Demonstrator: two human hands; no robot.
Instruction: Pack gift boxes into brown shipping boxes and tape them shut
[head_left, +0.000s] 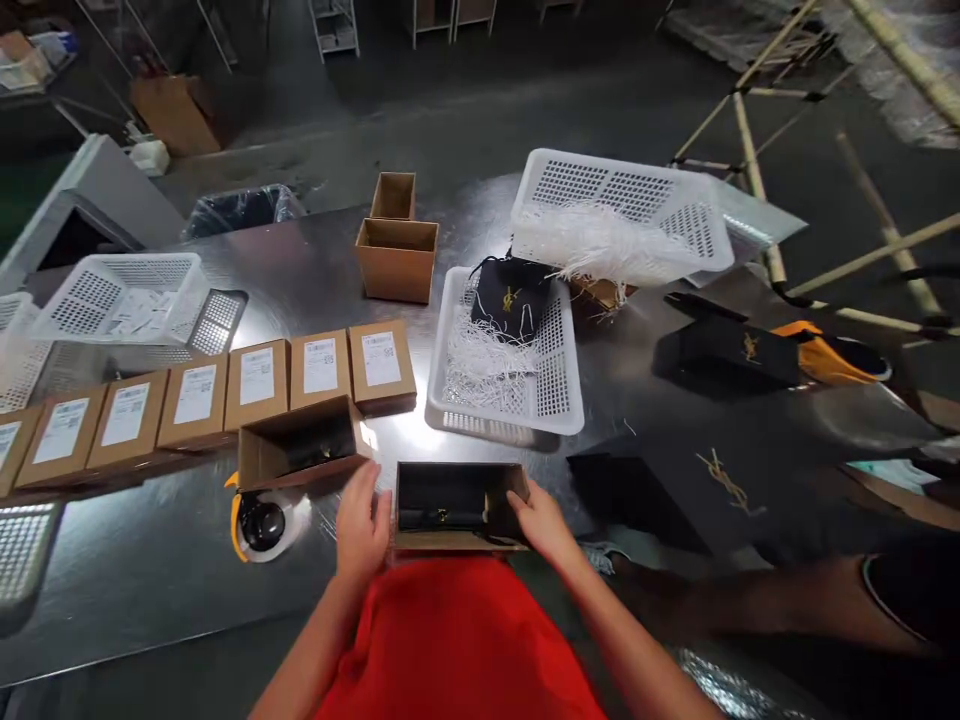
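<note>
Right in front of me an open cardboard box (459, 541) holds a black item with a small gold emblem (442, 515). My right hand (544, 520) grips the right end of this box, thumb over the rim on the inside. Between this box and another open cardboard box (259, 460) is my left hand (361, 525), fingers stretched and thumb apart. Its fingertips are close to the right end of that second box; I cannot tell if they touch. A black item also lies inside the second box.
Labelled closed boxes (257, 375) line the left of the metal table. A white basket (566, 405) holds shredded paper and a black pouch (512, 298); another basket (630, 175) overhangs it. A tape roll (262, 522) lies left. Another person's arm (795, 600) reaches in at right.
</note>
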